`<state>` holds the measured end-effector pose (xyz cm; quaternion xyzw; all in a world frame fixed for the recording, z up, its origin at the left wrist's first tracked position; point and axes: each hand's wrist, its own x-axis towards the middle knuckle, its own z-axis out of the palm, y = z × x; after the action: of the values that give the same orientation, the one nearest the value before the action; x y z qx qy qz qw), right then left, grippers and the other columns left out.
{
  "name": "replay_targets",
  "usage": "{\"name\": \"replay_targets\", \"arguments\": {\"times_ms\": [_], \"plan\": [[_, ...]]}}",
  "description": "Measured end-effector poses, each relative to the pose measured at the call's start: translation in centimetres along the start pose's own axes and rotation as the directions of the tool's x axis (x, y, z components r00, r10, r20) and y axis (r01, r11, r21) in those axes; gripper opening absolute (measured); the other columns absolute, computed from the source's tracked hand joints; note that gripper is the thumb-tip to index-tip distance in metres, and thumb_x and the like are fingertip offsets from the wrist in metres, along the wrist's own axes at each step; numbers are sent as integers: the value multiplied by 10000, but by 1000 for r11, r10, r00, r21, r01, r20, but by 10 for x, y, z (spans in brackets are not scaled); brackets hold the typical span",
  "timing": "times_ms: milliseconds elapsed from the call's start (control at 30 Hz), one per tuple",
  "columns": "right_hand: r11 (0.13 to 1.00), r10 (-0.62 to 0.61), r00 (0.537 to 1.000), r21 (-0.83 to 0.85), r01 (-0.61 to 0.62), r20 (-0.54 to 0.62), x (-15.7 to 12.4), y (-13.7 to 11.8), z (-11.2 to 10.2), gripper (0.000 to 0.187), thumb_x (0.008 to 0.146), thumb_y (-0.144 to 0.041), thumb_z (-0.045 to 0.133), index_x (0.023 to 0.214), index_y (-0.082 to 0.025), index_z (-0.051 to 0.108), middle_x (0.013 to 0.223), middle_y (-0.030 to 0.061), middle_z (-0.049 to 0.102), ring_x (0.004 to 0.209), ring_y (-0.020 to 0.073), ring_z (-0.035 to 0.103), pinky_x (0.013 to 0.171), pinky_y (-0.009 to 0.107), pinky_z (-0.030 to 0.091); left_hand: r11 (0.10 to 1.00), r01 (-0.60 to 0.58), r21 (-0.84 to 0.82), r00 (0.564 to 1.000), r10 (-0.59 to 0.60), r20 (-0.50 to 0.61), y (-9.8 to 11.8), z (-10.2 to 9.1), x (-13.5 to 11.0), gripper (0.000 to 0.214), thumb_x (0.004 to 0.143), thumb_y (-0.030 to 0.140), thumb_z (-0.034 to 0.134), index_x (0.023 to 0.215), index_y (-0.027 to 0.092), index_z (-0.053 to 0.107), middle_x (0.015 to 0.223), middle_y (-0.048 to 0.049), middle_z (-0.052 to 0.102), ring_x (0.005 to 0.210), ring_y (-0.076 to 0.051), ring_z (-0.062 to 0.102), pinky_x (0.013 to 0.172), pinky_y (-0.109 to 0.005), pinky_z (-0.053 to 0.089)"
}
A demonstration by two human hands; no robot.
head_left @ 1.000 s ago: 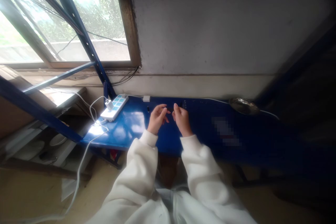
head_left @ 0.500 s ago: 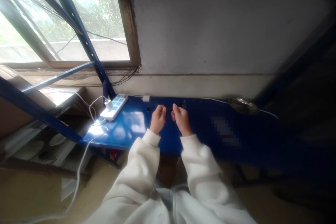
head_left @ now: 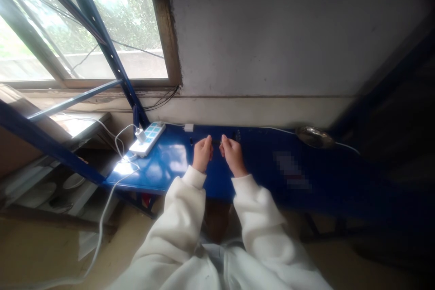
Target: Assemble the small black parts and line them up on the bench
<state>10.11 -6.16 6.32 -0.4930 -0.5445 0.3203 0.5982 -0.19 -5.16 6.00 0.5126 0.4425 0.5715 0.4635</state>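
My left hand (head_left: 203, 153) and my right hand (head_left: 231, 153) hover close together over the blue table (head_left: 170, 163), both in white sleeves. Each hand is curled into a pinch. Between their fingertips stretches a small dark object (head_left: 216, 142), too small to name. A few tiny dark bits (head_left: 238, 135) lie on the table just beyond my right hand.
A white power strip (head_left: 148, 138) with a plugged-in charger and white cables lies at the table's back left. A metal bowl (head_left: 314, 136) sits at the back right. Blue rack beams (head_left: 44, 142) cross in front of the window on the left. A pale wall stands behind.
My left hand's fingers have closed from loosely spread into a pinch. Both hands have drawn nearer each other and slightly away from me, now holding the small dark object between them.
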Motion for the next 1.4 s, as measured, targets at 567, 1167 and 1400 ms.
{"name": "replay_targets", "arguments": {"times_ms": [567,1167,1400], "plan": [[996,15,997,87,-8,-71,1,6,0,533,823,-567,393,447,-190,375,390,-50,362,388,69,357,439,218,293,982,-84,-167,996,79,-38,1,1,-4,361,693,457,648,806,119,591,586,30,531,371,-29,448,359,-163,321],[998,1,1000,67,-2,6,1,7,-5,475,805,-577,426,534,-189,459,449,-41,429,417,79,408,460,216,347,946,-9,-325,996,-22,-92,-1,4,-5,416,650,457,685,898,130,619,651,12,566,388,-15,437,363,-159,308],[996,-74,972,-22,81,223,11,13,-16,347,746,-531,543,745,-184,551,664,2,576,529,104,494,532,240,418,954,-63,-295,986,14,-165,1,-3,-1,378,643,438,694,847,128,624,647,9,580,384,-18,439,361,-161,305]]}}
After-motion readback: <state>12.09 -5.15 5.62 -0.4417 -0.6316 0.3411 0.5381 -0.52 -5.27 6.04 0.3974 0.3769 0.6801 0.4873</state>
